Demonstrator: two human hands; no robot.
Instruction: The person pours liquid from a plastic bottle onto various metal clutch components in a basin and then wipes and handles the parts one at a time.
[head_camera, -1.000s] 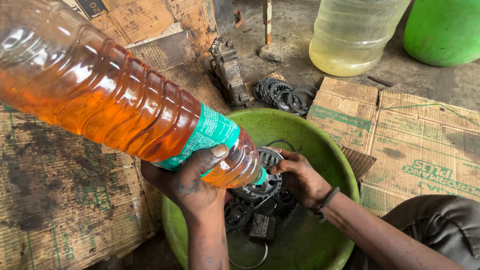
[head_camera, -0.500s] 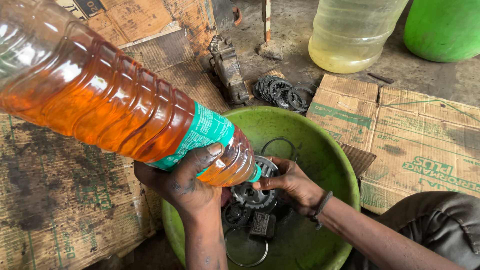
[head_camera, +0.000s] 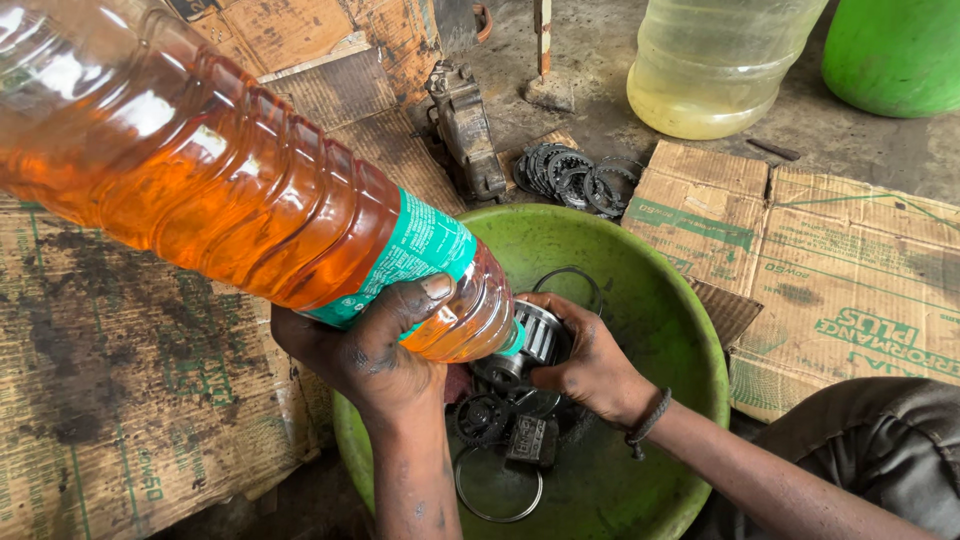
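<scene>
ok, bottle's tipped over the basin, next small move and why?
Probably tip the bottle slightly further: the left hand has its neck right at the metal part that the right hand holds over the green basin, so runoff should land inside.

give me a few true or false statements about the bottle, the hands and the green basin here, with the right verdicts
1. The left hand grips a plastic bottle of orange liquid near its neck. True.
2. The bottle stands upright on the cardboard. False: it is tilted, mouth down over the green basin.
3. The right hand holds a round metal part at the bottle's mouth. True.
4. The basin holds only liquid. False: gears, a thin metal ring and other small parts lie in it.
5. A stack of toothed rings lies on the ground beyond the basin. True.
6. The big jug at the top is blue. False: it is clear and holds pale yellow liquid.
</scene>
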